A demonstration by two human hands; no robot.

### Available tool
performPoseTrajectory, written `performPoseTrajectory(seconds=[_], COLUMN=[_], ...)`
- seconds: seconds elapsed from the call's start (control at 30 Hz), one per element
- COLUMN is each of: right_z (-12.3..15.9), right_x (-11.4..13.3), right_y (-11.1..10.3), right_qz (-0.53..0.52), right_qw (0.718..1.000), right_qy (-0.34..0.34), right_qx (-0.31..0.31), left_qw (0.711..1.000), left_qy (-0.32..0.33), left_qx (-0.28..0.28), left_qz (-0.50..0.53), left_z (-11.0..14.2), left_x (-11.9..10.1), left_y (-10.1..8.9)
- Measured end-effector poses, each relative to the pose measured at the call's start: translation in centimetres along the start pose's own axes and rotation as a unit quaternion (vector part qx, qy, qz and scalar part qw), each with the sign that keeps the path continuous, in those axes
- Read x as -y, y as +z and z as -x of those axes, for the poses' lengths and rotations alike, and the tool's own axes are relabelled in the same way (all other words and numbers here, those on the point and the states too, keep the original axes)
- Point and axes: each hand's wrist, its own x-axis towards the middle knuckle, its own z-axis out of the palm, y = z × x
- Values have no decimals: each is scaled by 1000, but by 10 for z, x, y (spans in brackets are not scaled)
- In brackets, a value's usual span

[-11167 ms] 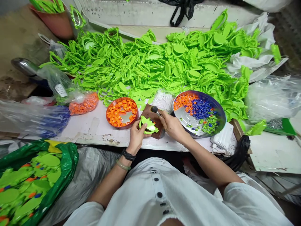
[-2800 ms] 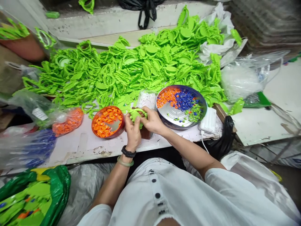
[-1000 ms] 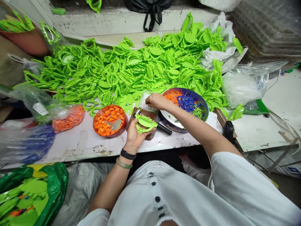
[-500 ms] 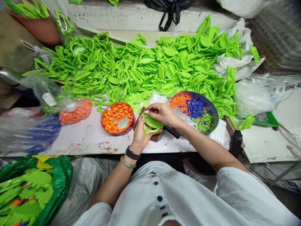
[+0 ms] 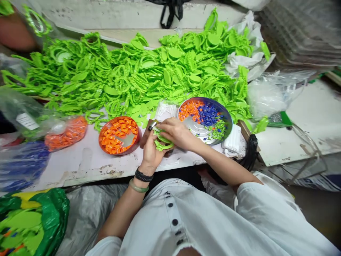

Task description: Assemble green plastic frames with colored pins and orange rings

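My left hand (image 5: 151,153) is closed around a bright green plastic piece with a round rim (image 5: 163,146), tilted over a brown block (image 5: 144,134) on the table. Over that piece lies my right hand (image 5: 178,133), fingers bent and closed. A tool with a shiny metal and black end (image 5: 152,124) juts out beyond the right fingers, above the left hand. It appears to be in the right hand, whose palm hides the rest of it; its exact kind is unclear. The right fingers also cover part of the green piece.
A broad heap of green plastic pieces (image 5: 149,76) fills the table's back. Left stands a red bowl of orange rings (image 5: 101,142); right, a round tray of small orange, blue and green parts (image 5: 229,119). Bagged orange parts (image 5: 66,133) lie left. A green sack (image 5: 57,213) stands below.
The view has shifted to the right. The black handle near my right wrist no longer shows, and a metal tool end now appears above my left hand. My right hand has come lower over the green piece.
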Motion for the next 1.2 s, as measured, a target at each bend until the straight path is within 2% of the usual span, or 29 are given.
performPoseTrajectory(seconds=[0.1, 0.17, 0.23, 0.3, 0.47, 0.53, 0.6, 0.67, 0.73, 0.83, 0.93, 1.03, 1.2], right_z=[25, 46, 62, 72, 71, 70, 68, 63, 56, 44, 37, 36, 41], right_x=[-36, -63, -84, -95, -105, -109, -108, -99, -82, -55, -40, -36, -32], right_y=[-39, -58, -65, -61, -44, -42, -40, -36, -28, -11, 3, 10, 9], right_qz=[49, 102, 133, 140, 150, 108, -7, -166, -304, -386, -379, -357, -296], right_qw=[990, 968, 944, 935, 941, 961, 981, 963, 919, 879, 872, 876, 905], right_qy=[131, 225, 265, 263, 176, 159, 178, 206, 216, 228, 250, 251, 233], right_qx=[-27, 52, 144, 191, 247, 199, 79, -52, -132, -160, -185, -207, -199], left_qw=[999, 999, 998, 998, 997, 997, 997, 997, 996, 997, 998, 998, 998], left_qy=[-31, -41, -51, -64, -73, -71, -71, -74, -75, -63, -55, -56, -55], left_qx=[1, -4, -4, -1, 0, -2, 1, 15, 32, 29, 14, 14, 14], left_qz=[-14, -21, -21, -22, -27, -27, -27, -28, -32, -38, -34, -26, -20], left_z=[-2, -4, -7, -9, -10, -9, -9, -10, -10, -11, -10, -10, -12], left_x=[0, 2, 8, 14, 22, 23, 24, 27, 31, 37, 39, 38, 37], left_y=[1, 3, 6, 10, 17, 18, 19, 20, 23, 29, 32, 31, 27])
